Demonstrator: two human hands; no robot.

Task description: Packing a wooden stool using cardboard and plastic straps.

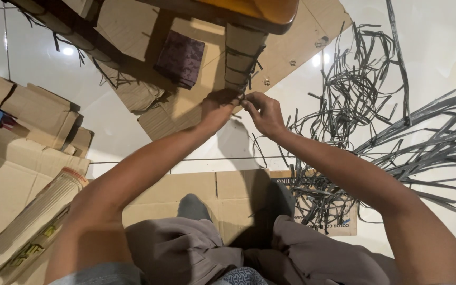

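Observation:
A furniture leg [241, 55] wrapped in brown cardboard stands ahead of me, with black plastic strap wound around it. My left hand [218, 108] and my right hand [264, 112] meet at the foot of that leg, fingertips pinched on the black strap [244, 99] there. Both forearms reach forward from my lap. The strap's end between my fingers is too small to make out clearly.
A tangled heap of black straps [354, 95] lies on the white tiled floor to the right. Flattened cardboard [17, 174] is stacked at left and under my knees. A dark purple pad [181, 57] rests on cardboard beneath the wooden furniture [254, 13].

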